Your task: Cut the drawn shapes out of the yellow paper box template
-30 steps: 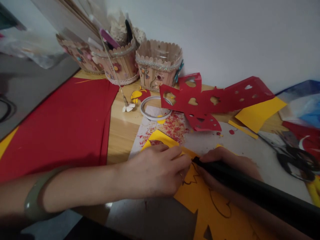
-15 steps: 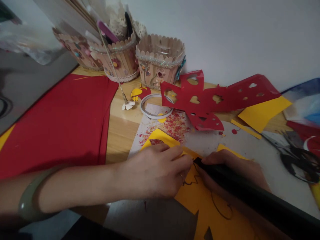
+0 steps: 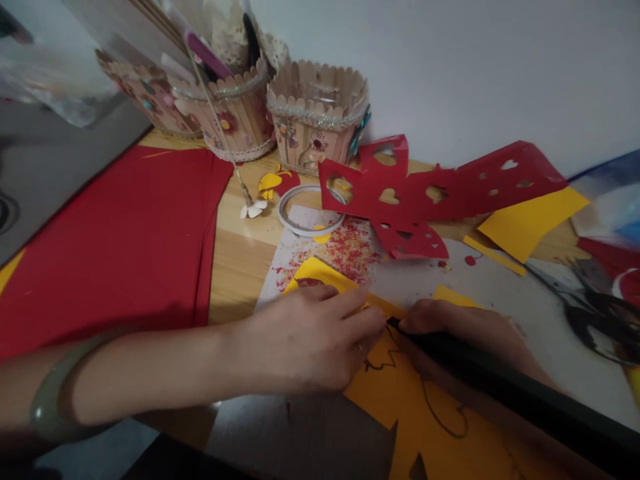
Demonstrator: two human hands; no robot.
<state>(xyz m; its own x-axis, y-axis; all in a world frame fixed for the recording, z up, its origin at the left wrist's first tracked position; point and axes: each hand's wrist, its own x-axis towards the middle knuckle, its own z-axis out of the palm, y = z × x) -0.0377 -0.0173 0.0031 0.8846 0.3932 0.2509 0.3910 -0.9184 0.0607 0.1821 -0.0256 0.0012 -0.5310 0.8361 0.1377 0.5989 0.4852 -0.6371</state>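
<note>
My left hand (image 3: 313, 340) lies flat on a yellow sheet of paper (image 3: 425, 427) with its fingers spread, pressing it onto the grey mat (image 3: 500, 293). My right hand (image 3: 465, 330) is closed round a long black pen (image 3: 500, 380) whose tip touches the yellow paper right beside my left fingertips. Dark drawn outlines and cut-out notches show on the yellow paper below the pen. A pale green bangle (image 3: 50, 393) sits on my left wrist.
A red sheet (image 3: 115, 233) covers the table's left. Decorated stick baskets (image 3: 315, 113) with tools stand at the back by the wall. Red paper with cut-out holes (image 3: 430, 193), a tape ring (image 3: 310, 212), yellow scraps (image 3: 530, 220) and red confetti (image 3: 345, 250) lie behind my hands.
The view has shifted slightly; the pen tip has edged a little along the yellow paper. Both hands stay where they were.
</note>
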